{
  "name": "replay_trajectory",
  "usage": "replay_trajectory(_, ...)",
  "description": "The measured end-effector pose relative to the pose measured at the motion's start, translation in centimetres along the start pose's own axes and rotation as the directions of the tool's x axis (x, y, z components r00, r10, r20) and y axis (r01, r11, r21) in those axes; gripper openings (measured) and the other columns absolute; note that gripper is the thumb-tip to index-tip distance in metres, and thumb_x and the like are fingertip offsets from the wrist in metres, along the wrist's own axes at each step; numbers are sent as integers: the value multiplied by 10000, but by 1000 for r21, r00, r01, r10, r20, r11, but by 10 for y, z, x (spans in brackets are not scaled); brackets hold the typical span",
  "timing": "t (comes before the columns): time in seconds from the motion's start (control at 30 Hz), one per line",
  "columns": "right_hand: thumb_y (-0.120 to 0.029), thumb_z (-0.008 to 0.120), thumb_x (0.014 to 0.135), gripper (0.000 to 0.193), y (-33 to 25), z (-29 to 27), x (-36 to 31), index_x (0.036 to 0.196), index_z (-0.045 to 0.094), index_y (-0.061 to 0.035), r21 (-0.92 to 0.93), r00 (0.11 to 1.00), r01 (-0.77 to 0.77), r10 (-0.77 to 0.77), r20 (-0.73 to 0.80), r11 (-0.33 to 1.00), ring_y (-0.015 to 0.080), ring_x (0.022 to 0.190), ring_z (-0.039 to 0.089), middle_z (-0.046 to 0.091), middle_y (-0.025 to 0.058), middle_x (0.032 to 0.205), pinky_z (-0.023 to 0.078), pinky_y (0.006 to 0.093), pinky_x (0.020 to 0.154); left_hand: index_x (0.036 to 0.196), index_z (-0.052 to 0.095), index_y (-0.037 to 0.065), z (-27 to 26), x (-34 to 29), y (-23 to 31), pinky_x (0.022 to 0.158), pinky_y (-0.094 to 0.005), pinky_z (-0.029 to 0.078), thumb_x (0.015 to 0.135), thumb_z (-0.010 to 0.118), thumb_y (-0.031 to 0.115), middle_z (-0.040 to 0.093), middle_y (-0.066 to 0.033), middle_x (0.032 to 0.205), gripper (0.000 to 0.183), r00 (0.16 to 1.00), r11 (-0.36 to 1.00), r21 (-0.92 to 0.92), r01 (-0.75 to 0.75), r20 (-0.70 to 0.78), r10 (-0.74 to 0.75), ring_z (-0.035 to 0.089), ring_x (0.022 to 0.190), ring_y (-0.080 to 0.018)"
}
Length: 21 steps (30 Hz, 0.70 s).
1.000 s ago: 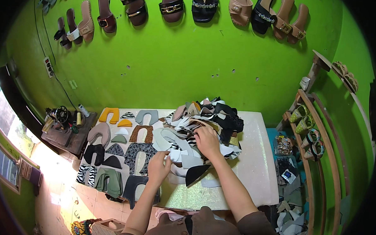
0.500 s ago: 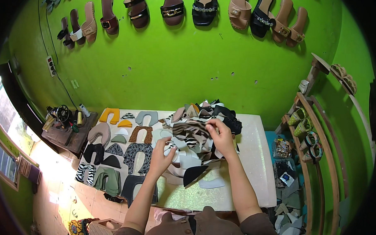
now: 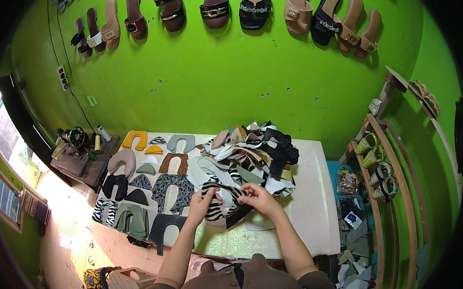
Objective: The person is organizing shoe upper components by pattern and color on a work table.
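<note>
A zebra-striped shoe-upper piece [image 3: 214, 213], black and white and curved, is stretched between my hands at the near side of the scrap pile. My left hand [image 3: 198, 208] pinches its left part, thumb on top. Thumb and fingers of my right hand [image 3: 263, 200] are closed on its right end. Behind it lies a heap of cut material pieces [image 3: 242, 157] in white, black, beige, brown and green. A large pale grey curved piece [image 3: 198, 171] rests at the heap's left edge. Part of a black piece shows under the striped one.
Sorted U-shaped and half-round pieces [image 3: 172, 191] lie in rows on the left of the white table [image 3: 315, 208]. A sewing machine [image 3: 77, 142] stands beyond them. Sandals [image 3: 215, 12] hang along the green wall. A wooden rack [image 3: 391, 190] and a scrap-filled blue container [image 3: 347, 171] are at right.
Both hands have moved nearer to me from the heap, now holding the zebra-striped piece. Loose pieces in front of the heap have shifted, some of them to its right side.
</note>
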State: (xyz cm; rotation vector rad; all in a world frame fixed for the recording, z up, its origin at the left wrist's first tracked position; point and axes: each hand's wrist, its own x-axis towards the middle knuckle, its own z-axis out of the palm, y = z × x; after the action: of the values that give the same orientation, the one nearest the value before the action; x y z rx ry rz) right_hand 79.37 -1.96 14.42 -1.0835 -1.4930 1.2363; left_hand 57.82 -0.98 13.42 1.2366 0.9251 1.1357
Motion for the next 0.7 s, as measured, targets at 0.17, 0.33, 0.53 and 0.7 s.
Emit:
replay_trajectory(0.17, -272, 655, 803, 277, 20, 12, -3, 885, 634, -8, -240, 995, -34, 55, 80, 970, 110, 588, 459, 552, 57, 660, 383, 262, 546, 940, 610, -1, -13, -12, -9, 569, -215, 467, 922, 490, 251, 618, -33, 713, 280, 989, 991, -37, 131, -57, -133, 581, 630, -92)
replay_trajectory(0.33, -259, 616, 801, 237, 24, 20, -1, 827, 629, -24, -514, 991, 74, -123, -61, 854, 286, 580, 542, 577, 143, 674, 415, 354, 546, 942, 613, 2, -16, -32, -11, 563, -223, 469, 918, 489, 230, 610, -43, 702, 261, 959, 959, 14, 282, 11, -283, 581, 610, -110)
replay_trajectory(0.53, -255, 601, 816, 235, 19, 39, 4, 827, 631, -23, -446, 999, 33, -39, -6, 895, 284, 611, 548, 587, 128, 709, 434, 340, 573, 949, 594, -7, -41, -40, -21, 528, -225, 469, 918, 490, 231, 601, -36, 675, 262, 957, 951, -179, 253, -101, -273, 577, 575, -108)
replay_trajectory(0.7, -243, 594, 830, 273, 28, 54, 22, 979, 602, -14, -527, 967, 223, -256, 11, 820, 224, 781, 551, 572, 100, 881, 444, 300, 676, 940, 577, 15, -61, -42, -10, 516, -237, 469, 917, 484, 256, 577, -33, 655, 259, 915, 941, -326, 96, -344, -213, 570, 566, -117)
